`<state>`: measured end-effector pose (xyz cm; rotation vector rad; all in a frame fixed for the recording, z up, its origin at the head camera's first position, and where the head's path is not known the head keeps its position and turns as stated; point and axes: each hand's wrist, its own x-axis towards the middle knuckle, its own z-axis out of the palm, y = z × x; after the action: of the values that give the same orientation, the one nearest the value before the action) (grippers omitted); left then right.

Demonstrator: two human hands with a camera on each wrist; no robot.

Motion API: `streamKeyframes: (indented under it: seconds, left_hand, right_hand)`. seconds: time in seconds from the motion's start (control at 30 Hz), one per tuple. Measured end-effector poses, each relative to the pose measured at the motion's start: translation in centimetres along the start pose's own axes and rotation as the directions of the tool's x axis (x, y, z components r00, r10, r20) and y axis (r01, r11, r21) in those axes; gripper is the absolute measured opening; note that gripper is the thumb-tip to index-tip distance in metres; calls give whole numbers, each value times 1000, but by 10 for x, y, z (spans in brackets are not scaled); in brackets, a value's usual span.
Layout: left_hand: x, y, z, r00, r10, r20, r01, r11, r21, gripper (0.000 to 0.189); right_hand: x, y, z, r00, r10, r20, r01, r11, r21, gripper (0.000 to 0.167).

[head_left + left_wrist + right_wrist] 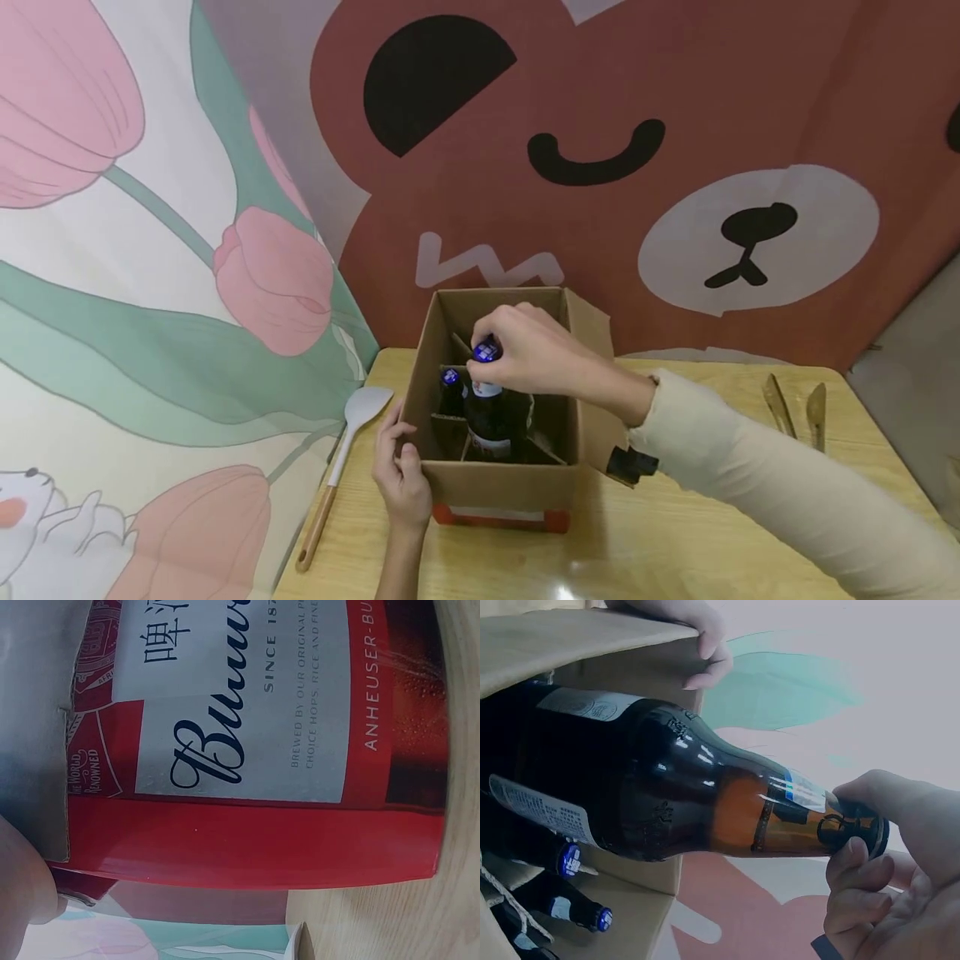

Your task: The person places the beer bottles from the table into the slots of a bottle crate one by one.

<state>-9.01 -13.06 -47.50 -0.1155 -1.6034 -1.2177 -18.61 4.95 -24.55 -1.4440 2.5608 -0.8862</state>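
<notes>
My right hand (pixel 528 346) pinches a dark brown beer bottle (pixel 491 421) by its neck, just below the blue cap. In the right wrist view, the bottle (pixel 667 776) is partly out of the cardboard box (pixel 495 487), its lower end hidden inside. Against the box's left front corner rests my left hand (pixel 402 471), fingers over the rim and thumb on the near side. Another blue-capped bottle (pixel 451 385) stands in a compartment at the left; more capped bottles (pixel 574 904) show in the right wrist view. The left wrist view shows the box's red printed side (pixel 247 840).
Cardboard dividers (pixel 450 429) split the box inside, and an open flap (pixel 603 425) hangs out on its right. Left of the box lies a white spatula (pixel 341 458) with a wooden handle. Tongs (pixel 780 406) lie at the right of the wooden table (pixel 697 517). Printed cloths hang behind and left.
</notes>
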Motion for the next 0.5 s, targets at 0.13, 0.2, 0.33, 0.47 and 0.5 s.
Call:
streamKeyframes:
  seconds: [0.13, 0.2, 0.33, 0.47, 0.5]
  left_hand:
    - [-1, 2, 0, 1000, -9, 10, 9, 1000, -5, 19]
    - [-1, 3, 0, 1000, -10, 9, 10, 1000, -6, 19]
    - [-1, 2, -1, 1000, -8, 1, 8, 1000, -3, 19]
    - [-1, 2, -1, 1000, -15, 7, 15, 1000, 10, 20]
    - [0, 2, -1, 1000, -17, 9, 17, 1000, 11, 20]
  right_hand:
    - [-4, 0, 3, 1000, 6, -4, -6, 1000, 13, 8]
    - [-6, -2, 4, 1000, 2, 4, -2, 1000, 15, 8]
    - [-12, -5, 7, 1000, -4, 9, 4, 1000, 13, 10]
    - [-19, -4, 11, 1000, 7, 19, -7, 1000, 12, 11]
    - [-20, -3, 12, 1000, 12, 24, -12, 1000, 12, 11]
